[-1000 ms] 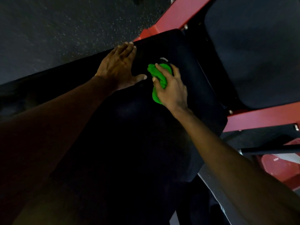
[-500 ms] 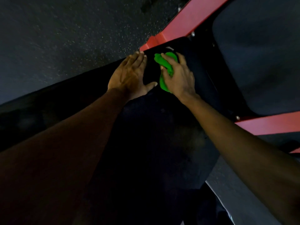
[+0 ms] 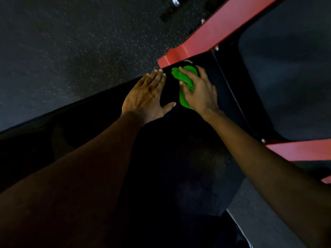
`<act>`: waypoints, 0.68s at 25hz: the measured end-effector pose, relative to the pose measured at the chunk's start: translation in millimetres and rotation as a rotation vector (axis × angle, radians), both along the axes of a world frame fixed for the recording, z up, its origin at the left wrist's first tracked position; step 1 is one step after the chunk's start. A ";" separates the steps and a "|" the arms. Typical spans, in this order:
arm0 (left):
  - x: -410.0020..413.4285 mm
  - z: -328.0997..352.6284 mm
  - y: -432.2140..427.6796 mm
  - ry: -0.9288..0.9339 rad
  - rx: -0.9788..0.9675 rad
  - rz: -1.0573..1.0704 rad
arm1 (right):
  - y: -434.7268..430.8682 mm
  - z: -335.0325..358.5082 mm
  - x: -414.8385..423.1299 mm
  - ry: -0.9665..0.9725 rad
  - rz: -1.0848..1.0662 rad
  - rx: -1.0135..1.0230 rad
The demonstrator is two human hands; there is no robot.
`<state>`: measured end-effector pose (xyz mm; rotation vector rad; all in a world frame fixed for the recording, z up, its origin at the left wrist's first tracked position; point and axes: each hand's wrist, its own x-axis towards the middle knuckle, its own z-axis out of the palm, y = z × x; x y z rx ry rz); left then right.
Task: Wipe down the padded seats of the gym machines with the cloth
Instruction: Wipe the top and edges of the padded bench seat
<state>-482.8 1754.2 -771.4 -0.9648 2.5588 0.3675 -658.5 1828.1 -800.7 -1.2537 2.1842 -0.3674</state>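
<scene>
A person wipes a black padded seat [image 3: 179, 158] at a gym. The green cloth [image 3: 185, 101] sits at the seat's far end, toward 1 o'clock from the middle of the view. The right grip [image 3: 200, 93] is curled over the cloth, which is wadded into a lump, and presses it onto the seat with green showing between thumb and fingers. At 9 o'clock of the cloth and just beside it, the left grip [image 3: 145, 99] lies flat and spread on the seat near its edge, holding nothing and seemingly bracing.

The red frame [image 3: 215, 34] ends in a bracket at 12 o'clock of the cloth, very near the fingertips. A second pad [image 3: 286, 77] lies at 3 o'clock and looks untouched. The speckled floor [image 3: 71, 51] fills the 10 o'clock side.

The wipe appears to be at the end of its reach. A push further toward 12 o'clock could knock knuckles on the bracket or snag the cloth there. Wadded so tightly, the cloth touches little of the seat, so strips may be skipped. The dim light would hide any missed patch on the black surface.
</scene>
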 end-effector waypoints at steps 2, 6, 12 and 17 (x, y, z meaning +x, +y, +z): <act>-0.1 0.5 -0.5 -0.003 0.009 0.005 | -15.3 -7.3 -8.3 0.019 -0.067 0.024; -0.2 0.1 -1.5 -0.001 0.021 0.016 | -42.7 -19.0 -20.9 0.006 -0.240 0.063; -1.4 -1.0 -2.7 -0.014 0.026 0.009 | -14.2 -3.4 3.3 0.012 -0.102 0.025; 1.2 -0.3 -1.3 0.018 0.000 0.023 | -22.2 -11.5 -11.8 0.030 -0.096 0.026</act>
